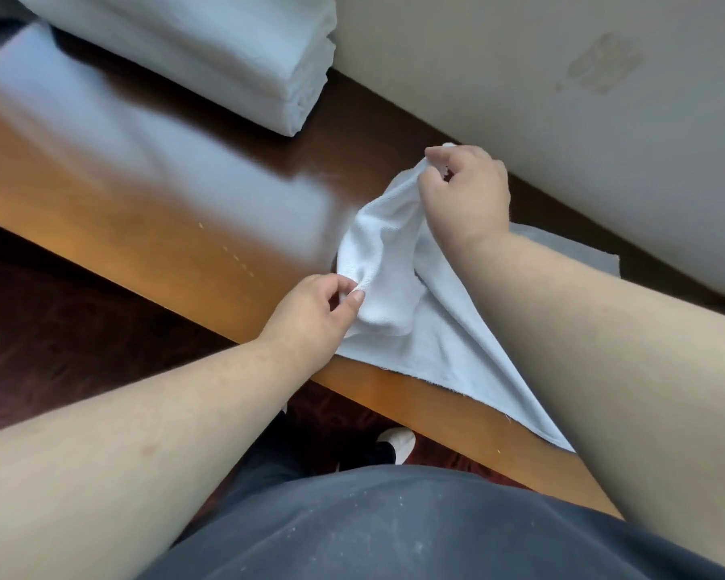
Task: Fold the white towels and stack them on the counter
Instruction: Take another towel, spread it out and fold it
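Observation:
A small white towel (pixel 398 286) lies partly spread on the glossy wooden counter (pixel 151 203), its lifted end sagging between my hands. My left hand (pixel 310 316) pinches one corner near the counter's front edge. My right hand (pixel 465 190) pinches the other corner, raised above the counter close to the wall. My right forearm covers part of the towel. A stack of folded white towels (pixel 210 48) rests on the counter at the far left.
A pale wall (pixel 561 98) runs along the back of the counter. Dark red carpet (pixel 59 328) lies below the front edge. My dark trousers and a white shoe (pixel 398 443) show beneath the counter.

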Motion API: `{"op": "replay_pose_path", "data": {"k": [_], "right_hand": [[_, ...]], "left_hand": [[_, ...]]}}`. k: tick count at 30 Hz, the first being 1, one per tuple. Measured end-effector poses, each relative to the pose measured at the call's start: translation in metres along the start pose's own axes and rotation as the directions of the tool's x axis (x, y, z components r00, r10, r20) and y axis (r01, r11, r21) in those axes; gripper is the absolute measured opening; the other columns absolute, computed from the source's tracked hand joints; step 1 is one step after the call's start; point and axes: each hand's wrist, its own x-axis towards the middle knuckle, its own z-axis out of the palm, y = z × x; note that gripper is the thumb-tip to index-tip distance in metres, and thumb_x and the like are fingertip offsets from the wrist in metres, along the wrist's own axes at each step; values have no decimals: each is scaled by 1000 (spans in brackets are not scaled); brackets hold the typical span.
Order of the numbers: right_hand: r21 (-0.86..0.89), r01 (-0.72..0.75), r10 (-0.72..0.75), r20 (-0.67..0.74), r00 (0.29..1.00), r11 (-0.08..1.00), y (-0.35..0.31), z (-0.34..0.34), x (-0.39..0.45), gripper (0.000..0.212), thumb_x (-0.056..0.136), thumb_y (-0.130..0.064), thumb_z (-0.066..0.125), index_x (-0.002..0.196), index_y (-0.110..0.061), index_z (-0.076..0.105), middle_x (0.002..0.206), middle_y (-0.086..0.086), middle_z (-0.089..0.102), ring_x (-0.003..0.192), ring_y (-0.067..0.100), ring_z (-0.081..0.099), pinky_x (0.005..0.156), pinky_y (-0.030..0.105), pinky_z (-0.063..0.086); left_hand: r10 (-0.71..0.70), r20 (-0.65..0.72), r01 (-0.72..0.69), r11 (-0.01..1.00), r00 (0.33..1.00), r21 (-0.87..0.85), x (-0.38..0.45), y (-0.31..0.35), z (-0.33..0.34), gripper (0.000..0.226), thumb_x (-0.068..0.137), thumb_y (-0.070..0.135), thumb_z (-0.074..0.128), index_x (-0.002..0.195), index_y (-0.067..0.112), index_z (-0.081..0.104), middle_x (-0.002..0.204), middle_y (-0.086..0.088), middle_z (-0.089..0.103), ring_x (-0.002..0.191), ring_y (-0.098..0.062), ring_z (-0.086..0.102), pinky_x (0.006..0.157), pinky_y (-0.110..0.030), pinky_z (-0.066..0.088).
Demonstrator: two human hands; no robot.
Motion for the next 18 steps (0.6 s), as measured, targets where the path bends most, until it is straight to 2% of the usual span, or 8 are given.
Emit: {"op": "replay_pose_path", "data": {"k": [5, 9, 10, 11, 12, 14, 15, 18], "right_hand": [[409, -198, 135, 177, 975, 891, -30, 6, 11, 29, 85, -25, 55, 107, -33, 71, 96, -16, 67, 80, -1, 61, 75, 20, 49], [608, -439, 194, 427, 883, 661, -54, 20, 21, 32, 89, -11, 54, 118, -14, 68, 101, 1, 64, 81, 18, 64, 71, 32, 53], [651, -511, 186, 502, 844, 561, -61, 24, 21, 25, 89, -9, 55, 112, -7, 67, 98, -9, 41, 78, 11, 43, 66, 34, 51], [681, -571, 166, 566, 808, 458, -68, 28, 21, 14, 91, -8, 56, 101, -6, 65, 136, 4, 21, 119, 27, 58, 61, 35, 49], [700, -623, 143, 617, 774, 348, -75, 32, 20, 6, 92, -9, 56, 94, -10, 62, 104, -5, 37, 93, 25, 68, 55, 34, 49], [707, -686, 103, 679, 726, 174, -86, 42, 20, 7, 95, -9, 53, 100, -10, 58, 134, 5, 49, 96, 27, 67, 54, 43, 56], [698, -707, 99, 700, 707, 114, -91, 47, 22, 16, 97, -9, 51, 112, -9, 57, 144, 6, 42, 103, 31, 66, 59, 51, 57], [665, -746, 67, 747, 662, -38, -103, 64, 27, 50, 100, -9, 46, 148, -11, 34, 162, 6, 20, 133, 40, 46, 61, 64, 54]], "left_hand": [[-87, -151, 89, 996, 985, 2, -3, -8, 3, 9, 93, 44, 55, 97, 35, 57, 116, 13, 41, 101, -7, 48, 75, -15, 37], [-97, -350, 135, 987, 932, 87, -5, 0, -2, 36, 90, 42, 58, 122, 32, 45, 131, 4, 33, 124, -17, 29, 103, -32, 30], [24, -345, 42, 982, 938, 182, -6, 6, -4, 40, 89, 43, 59, 124, 33, 44, 132, 2, 33, 122, -18, 27, 104, -32, 26], [208, -301, -114, 947, 930, 301, -8, 12, -6, 40, 88, 42, 61, 124, 33, 48, 132, 1, 37, 121, -19, 29, 104, -34, 26], [422, -215, -312, 859, 881, 406, -8, 17, -6, 36, 87, 39, 64, 121, 30, 56, 129, -2, 45, 120, -22, 35, 104, -38, 29], [716, 80, -619, 535, 693, 575, -1, 20, -8, 25, 88, 31, 63, 110, 21, 68, 120, -5, 58, 118, -30, 49, 103, -44, 36], [696, 247, -655, 410, 674, 635, 3, 21, -10, 27, 92, 31, 57, 115, 19, 66, 126, -6, 57, 125, -31, 47, 108, -45, 32], [311, 392, -479, 293, 866, 827, 22, 16, -17, 56, 95, 42, 49, 145, 23, 34, 152, -13, 29, 143, -36, 16, 117, -48, 11]]}}
